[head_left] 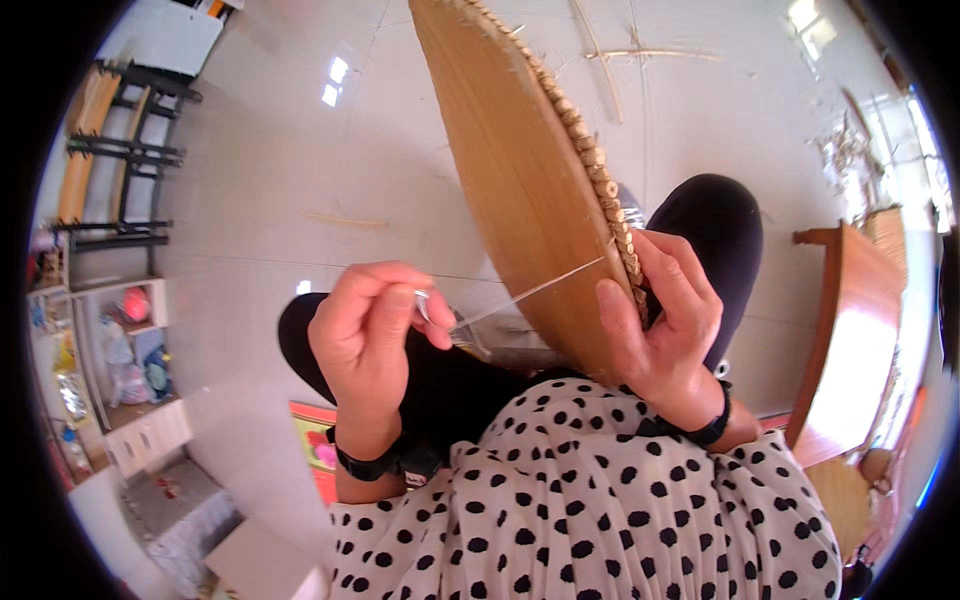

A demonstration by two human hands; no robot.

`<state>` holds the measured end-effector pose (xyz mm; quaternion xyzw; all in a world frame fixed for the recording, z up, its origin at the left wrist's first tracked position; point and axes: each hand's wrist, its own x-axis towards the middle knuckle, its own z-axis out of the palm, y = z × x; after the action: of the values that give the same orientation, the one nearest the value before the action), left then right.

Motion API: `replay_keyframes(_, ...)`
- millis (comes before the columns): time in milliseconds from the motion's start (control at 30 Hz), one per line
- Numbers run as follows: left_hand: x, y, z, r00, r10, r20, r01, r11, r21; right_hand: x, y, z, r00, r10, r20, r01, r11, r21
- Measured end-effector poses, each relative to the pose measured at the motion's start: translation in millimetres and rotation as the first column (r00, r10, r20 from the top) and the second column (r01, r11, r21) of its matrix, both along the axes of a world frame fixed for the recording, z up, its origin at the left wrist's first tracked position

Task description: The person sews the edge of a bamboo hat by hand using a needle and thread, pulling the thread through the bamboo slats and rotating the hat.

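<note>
I have the curved wooden board (500, 150) stood on a slant between my knees (712, 235), its near end at my dotted top (600, 470), which probably steadies it while both hands are busy. My right hand (672, 320) grips its edge, thumb (618, 320) on the smooth face, fingers on the far side of the knobbly rim (590, 155) — likely to press rim and wood together. My left fingers are pinched close on a thin pale strand (530, 292), which runs straight to the board beside my right thumb; that straightness suggests tension. Something silvery (421, 300) shows there — ring or otherwise, I can't tell. Loose straws (660, 53) lie on the floor (250, 120).
</note>
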<state>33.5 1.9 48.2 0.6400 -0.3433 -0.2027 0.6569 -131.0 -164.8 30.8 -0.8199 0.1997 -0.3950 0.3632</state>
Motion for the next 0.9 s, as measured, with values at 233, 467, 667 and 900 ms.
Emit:
replay_keyframes(233, -24, -19, -1, 0.913, -0.157, 0.377, 0.099, 0.981, 0.168, 2, 14, -4, 0.992, -0.125, -0.012, 0.125, 0.992, -0.021)
replay_keyframes(467, -23, -17, 4, 0.863, -0.118, 0.491, 0.04, 0.985, 0.167, 1, 17, -6, 0.972, -0.224, -0.076, 0.223, 0.975, -0.02)
replay_keyframes(667, -25, -18, 1, 0.833, -0.064, 0.549, -0.008, 0.992, 0.127, 2, 17, -9, 0.974, -0.226, -0.035, 0.226, 0.974, -0.003)
replay_keyframes(900, -24, -20, 0, 0.808, -0.057, 0.586, -0.025, 0.991, 0.13, 1, 17, -9, 0.974, -0.222, -0.037, 0.221, 0.975, -0.014)
